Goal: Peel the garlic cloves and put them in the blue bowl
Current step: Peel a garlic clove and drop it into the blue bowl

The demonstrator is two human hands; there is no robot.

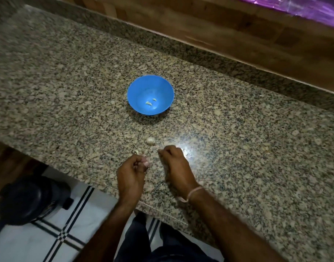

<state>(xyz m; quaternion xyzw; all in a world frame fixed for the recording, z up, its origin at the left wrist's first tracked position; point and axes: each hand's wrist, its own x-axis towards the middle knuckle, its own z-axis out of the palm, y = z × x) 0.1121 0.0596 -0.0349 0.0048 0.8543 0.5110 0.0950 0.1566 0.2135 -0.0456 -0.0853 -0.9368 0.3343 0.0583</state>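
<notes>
Counter: a speckled granite worktop is running across the room, with the person standing at its near edge.
Blue bowl: the blue bowl is sitting upright on the worktop, well beyond both hands.
Peeled cloves: two small pale peeled cloves are lying at the bottom of the bowl, close to each other.
Garlic bulb: a whitish garlic bulb is resting on the granite between the bowl and the hands, nearer the hands and touching neither.
Loose piece: a small pale loose piece is lying on the worktop just beyond the left hand; whether it is a clove or skin I cannot tell.
Left hand: the left hand is hovering over the near edge of the worktop, its fingers curling in tight with the thumb pressing against them; whether they are clasping a clove I cannot tell.
Right hand: the right hand is reaching a little farther in, just short of the bulb, its fingers also bending under with the tips drawn together; whether they are pinching anything is too blurred to tell.
Wrist: a pale thread band is circling the right wrist.
Floor: a light tiled floor with dark stripes is showing below the counter edge, and a black object is standing on it to the left.
Back: a wooden panel is rising behind the worktop.
</notes>
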